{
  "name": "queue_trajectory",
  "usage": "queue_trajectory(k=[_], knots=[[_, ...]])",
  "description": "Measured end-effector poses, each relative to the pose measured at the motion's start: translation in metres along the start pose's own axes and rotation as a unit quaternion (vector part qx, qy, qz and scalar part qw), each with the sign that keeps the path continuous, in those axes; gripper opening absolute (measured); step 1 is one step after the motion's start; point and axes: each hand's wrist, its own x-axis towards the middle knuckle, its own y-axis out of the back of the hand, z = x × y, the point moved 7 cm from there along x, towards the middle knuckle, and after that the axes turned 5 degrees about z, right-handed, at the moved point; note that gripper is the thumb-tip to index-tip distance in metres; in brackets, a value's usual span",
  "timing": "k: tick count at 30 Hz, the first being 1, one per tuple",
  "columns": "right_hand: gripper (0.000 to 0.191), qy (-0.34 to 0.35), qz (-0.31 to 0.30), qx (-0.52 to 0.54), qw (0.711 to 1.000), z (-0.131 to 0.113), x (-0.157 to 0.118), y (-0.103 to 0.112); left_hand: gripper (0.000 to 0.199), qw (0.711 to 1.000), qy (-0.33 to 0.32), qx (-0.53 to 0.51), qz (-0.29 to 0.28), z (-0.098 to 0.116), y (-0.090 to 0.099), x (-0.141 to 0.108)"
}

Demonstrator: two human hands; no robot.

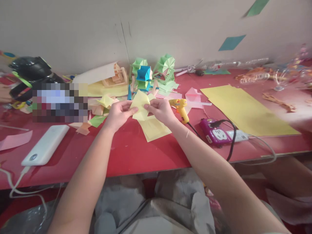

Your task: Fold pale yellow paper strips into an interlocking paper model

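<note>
Between my two hands is a small yellow sheet of paper (141, 104), held up above the table. My left hand (120, 113) pinches its left edge with thumb and fingers. On the opposite side, my right hand (161, 110) grips the right edge, its thumb on the paper's face. Just below lie more yellow paper pieces (154, 129) on the red table. A yellow glue gun (180, 110) rests right of my right hand. Behind the held paper stand a blue folded-paper piece (144, 74) and green pleated paper shapes (166, 65).
A purple power socket (214, 133) with a black plug sits at the right, beside large yellow sheets (248, 112). A white power bank (46, 144) with a cable lies at the left. Paper scraps (97, 120) and a black object (30, 71) are farther back.
</note>
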Motion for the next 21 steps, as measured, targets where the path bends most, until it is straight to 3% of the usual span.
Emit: queue_trajectory(k=[6, 13, 21], knots=[[0.048, 0.001, -0.046, 0.018, 0.999, -0.006, -0.003, -0.008, 0.036, 1.000, -0.022, -0.001, 0.012, 0.000, 0.004, 0.002], [0.044, 0.007, -0.027, 0.040, 0.999, -0.008, -0.002, -0.007, 0.028, 0.998, -0.044, 0.027, -0.035, 0.005, 0.002, 0.002], [0.034, 0.113, 0.005, -0.024, 0.993, -0.016, -0.002, -0.006, 0.011, 0.981, -0.145, 0.123, 0.034, 0.011, 0.010, 0.003]])
